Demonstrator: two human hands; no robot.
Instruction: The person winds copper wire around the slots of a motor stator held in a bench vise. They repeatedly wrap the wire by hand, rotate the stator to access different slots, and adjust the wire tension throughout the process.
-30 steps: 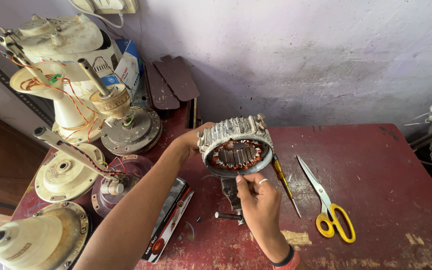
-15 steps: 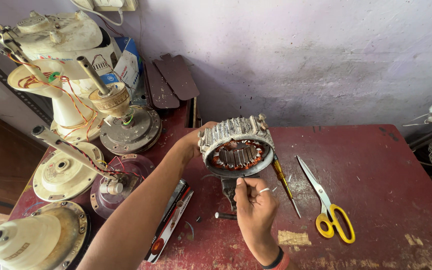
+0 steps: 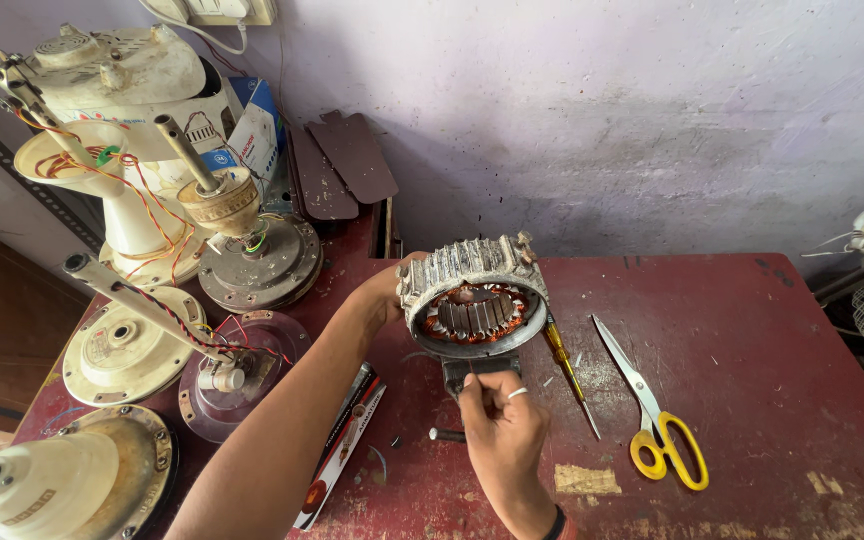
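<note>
Head view: at the centre of the frame a person's left hand (image 3: pixel 392 290) gripped the left rim of a round grey ribbed metal motor stator with copper-coloured windings inside (image 3: pixel 472 297), holding it tilted above the worn dark red table (image 3: pixel 752 350). Just below it, the right hand (image 3: pixel 500 430), a ring on one finger, had its fingertips pinched together at a small dark metal part (image 3: pixel 480 368) under the stator; what lay between the fingertips could not be made out. A yellow-handled screwdriver (image 3: pixel 566 368) lay on the table just right of the stator, with yellow-handled scissors (image 3: pixel 652 410) beside it, lower right of centre. A short dark bolt (image 3: pixel 446 435) lay near the right hand, and a flat red, black and white package (image 3: pixel 344 440) sat beneath the left forearm. In the upper left and left of the frame stood cream-coloured fan motor housings with red and yellow wires (image 3: pixel 122 130) and a round grey metal base with a shaft (image 3: pixel 257 262).
</note>
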